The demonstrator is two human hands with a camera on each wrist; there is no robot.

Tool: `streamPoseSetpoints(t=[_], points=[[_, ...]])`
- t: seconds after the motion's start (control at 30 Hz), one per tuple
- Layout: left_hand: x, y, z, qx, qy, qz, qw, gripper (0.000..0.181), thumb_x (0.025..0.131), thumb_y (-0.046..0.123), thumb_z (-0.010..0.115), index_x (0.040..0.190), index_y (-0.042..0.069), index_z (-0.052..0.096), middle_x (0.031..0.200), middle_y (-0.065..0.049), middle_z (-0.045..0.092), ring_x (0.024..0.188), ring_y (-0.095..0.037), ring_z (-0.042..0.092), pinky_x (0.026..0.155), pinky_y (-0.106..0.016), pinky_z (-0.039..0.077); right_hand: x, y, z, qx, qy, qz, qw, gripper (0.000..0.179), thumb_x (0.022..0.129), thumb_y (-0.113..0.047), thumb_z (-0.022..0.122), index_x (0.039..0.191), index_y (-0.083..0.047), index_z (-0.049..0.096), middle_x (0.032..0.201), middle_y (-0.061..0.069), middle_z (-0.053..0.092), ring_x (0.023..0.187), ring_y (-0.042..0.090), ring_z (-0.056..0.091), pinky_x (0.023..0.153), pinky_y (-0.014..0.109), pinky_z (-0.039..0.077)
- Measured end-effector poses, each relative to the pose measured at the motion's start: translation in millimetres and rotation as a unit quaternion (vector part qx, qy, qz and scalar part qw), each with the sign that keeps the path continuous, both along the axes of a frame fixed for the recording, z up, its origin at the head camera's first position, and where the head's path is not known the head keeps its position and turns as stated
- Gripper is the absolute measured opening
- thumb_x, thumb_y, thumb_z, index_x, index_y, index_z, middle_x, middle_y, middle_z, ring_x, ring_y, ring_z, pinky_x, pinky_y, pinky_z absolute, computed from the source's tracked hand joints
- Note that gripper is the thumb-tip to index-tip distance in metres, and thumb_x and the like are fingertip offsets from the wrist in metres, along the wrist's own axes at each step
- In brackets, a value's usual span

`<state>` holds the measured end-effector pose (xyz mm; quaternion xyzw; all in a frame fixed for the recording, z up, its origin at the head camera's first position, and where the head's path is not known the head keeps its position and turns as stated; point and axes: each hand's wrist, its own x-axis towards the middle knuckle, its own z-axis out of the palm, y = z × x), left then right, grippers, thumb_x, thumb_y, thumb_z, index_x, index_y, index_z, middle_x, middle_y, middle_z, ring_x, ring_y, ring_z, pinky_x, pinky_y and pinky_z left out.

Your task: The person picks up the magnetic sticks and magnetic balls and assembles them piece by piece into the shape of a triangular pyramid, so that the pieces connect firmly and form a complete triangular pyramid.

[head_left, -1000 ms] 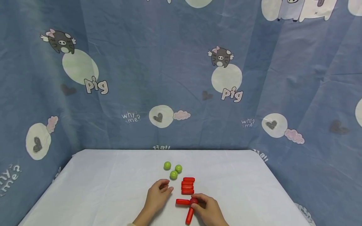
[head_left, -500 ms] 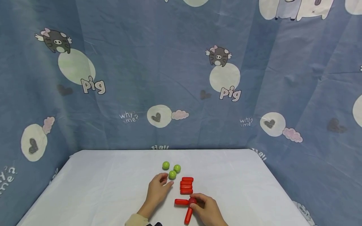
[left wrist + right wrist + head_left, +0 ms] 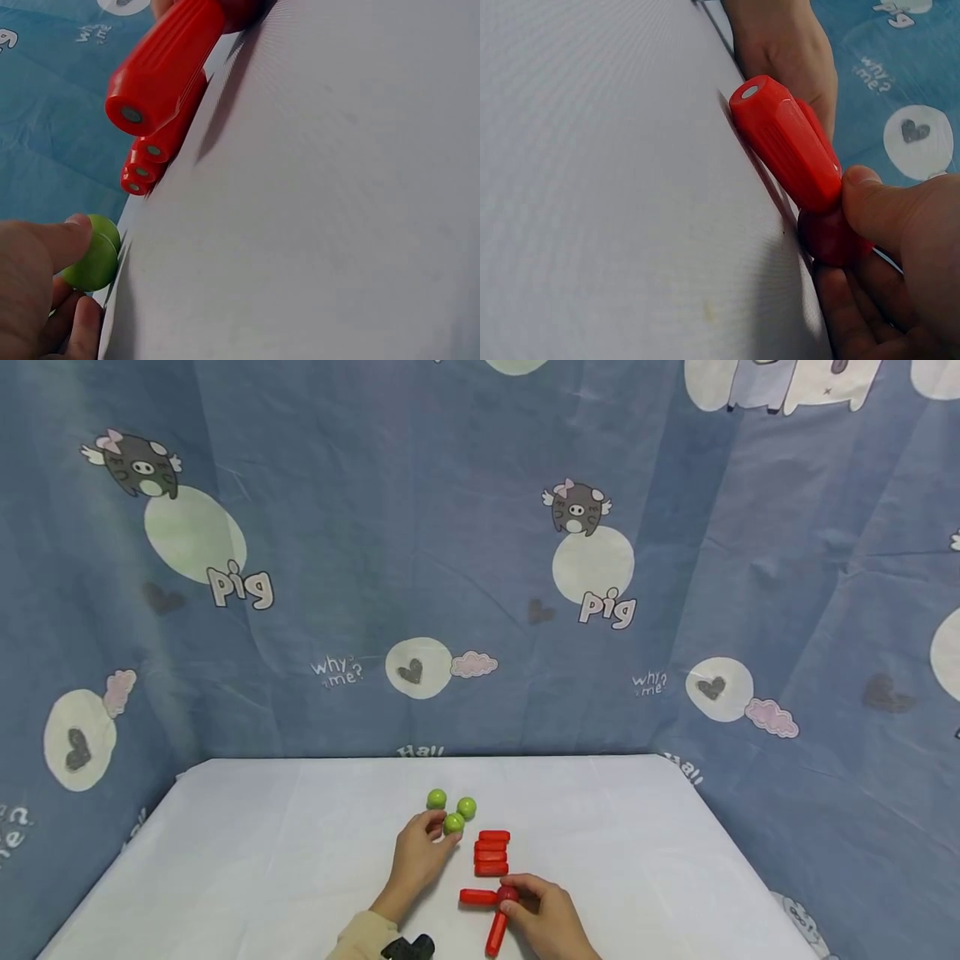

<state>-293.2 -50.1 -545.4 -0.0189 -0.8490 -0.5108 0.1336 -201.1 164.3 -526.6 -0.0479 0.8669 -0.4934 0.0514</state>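
Note:
My left hand (image 3: 420, 856) pinches the nearest green ball (image 3: 453, 823) between thumb and fingers; in the left wrist view the thumb lies on that ball (image 3: 101, 259). My right hand (image 3: 553, 920) grips a dark red ball (image 3: 507, 894) close over the white tabletop. Two red rods join this ball: one rod (image 3: 477, 897) points left and another rod (image 3: 496, 935) points toward me. A small silver disc (image 3: 750, 92) shows in a rod's end in the right wrist view.
Two more green balls, one at the left (image 3: 437, 798) and one at the right (image 3: 467, 807), lie just beyond the pinched one. Several red rods (image 3: 491, 857) lie side by side between the hands. A blue patterned curtain (image 3: 480, 568) rises behind the white table (image 3: 637, 835).
My left hand has moved forward to the nearest green ball and closed its thumb and fingers on it. The right hand keeps its hold on the red ball, and the view has shifted slightly.

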Motion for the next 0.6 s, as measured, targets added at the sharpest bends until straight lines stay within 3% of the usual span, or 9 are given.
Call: streamPoseSetpoints(t=[0.6], points=[[-6.9, 6.9, 1.7, -0.007, 0.003, 0.004, 1.0000, 0.041, 0.081, 0.010, 0.085, 0.115, -0.004, 0.069, 0.107, -0.016, 0.068, 0.099, -0.029, 0.072, 0.085, -0.035, 0.060, 1.4, 0.4, 1.2, -0.040, 0.002, 0.010, 0.9991, 0.033, 0.090, -0.021, 0.078, 0.121, -0.010, 0.073, 0.111, 0.004, 0.073, 0.095, 0.016, 0.066, 0.083, 0.030, 0.060]])
